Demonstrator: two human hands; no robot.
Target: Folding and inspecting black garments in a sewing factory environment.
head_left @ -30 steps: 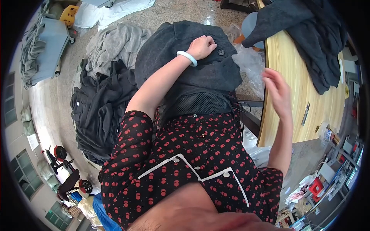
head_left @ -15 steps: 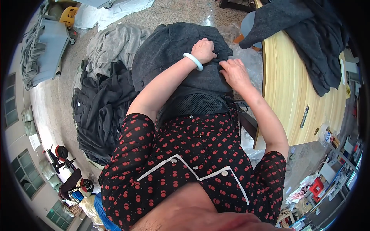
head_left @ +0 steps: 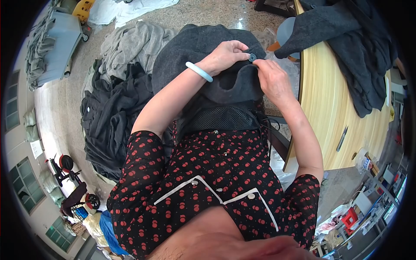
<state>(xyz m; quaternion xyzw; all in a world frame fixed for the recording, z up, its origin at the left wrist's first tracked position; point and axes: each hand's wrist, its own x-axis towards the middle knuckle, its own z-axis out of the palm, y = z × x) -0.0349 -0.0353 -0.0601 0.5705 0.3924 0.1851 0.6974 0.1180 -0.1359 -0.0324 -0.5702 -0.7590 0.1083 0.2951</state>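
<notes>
A dark grey knitted cardigan (head_left: pixel 186 50) lies bunched over my lap. One dark round button (head_left: pixel 252 57) shows on it between my two hands. My left hand (head_left: pixel 225 55), with a pale bangle at the wrist, has its thumb against the button's left edge and its fingers curled on the knit behind. Just below and right of the button, my right hand (head_left: pixel 274 79) pinches the cardigan's edge. A fold of the knit hangs loosely open beneath the hands.
Black garments (head_left: pixel 117 112) and light grey garments (head_left: pixel 134 47) are heaped on my left. To the right, a wooden table (head_left: pixel 320 86) carries more dark knitwear (head_left: pixel 359 65) and thread snips (head_left: pixel 342 138). A blue cart (head_left: pixel 63 43) stands at the far left.
Both hands have lifted the cardigan's edge, and the button has come into sight between them. My left hand has turned from lying palm down to gripping beside the button.
</notes>
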